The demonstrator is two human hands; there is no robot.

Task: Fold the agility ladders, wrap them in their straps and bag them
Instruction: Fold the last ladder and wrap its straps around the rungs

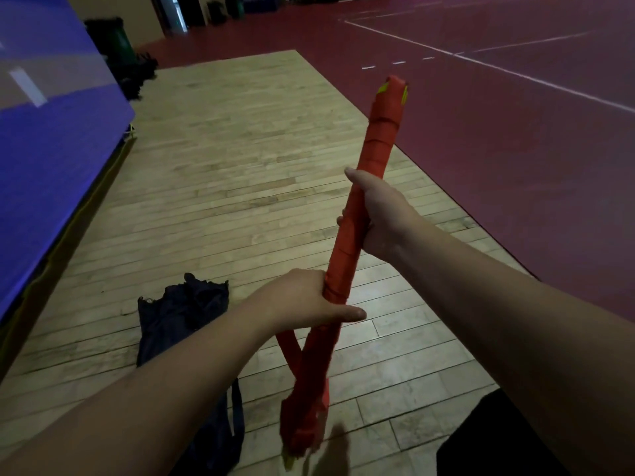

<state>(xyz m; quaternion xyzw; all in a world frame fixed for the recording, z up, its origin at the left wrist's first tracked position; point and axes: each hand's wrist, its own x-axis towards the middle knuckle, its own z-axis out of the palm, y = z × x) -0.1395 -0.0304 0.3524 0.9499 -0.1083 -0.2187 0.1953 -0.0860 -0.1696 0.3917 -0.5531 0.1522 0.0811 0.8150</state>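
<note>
Left hand [302, 297] and right hand [378, 214] both grip the long strap-wound red ladder bundle [364, 187].

Single head-worn wide-angle view. You look forward and down from your own head height; your left hand [302, 298] and right hand [383, 214] sit close, wooden floor [240, 149] beyond.

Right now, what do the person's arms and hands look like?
The left hand and right hand are ungloved, with no watch or band at either wrist. No sleeve shows on either arm up to the frame edge. A black shape at lower right may be clothing.
</note>
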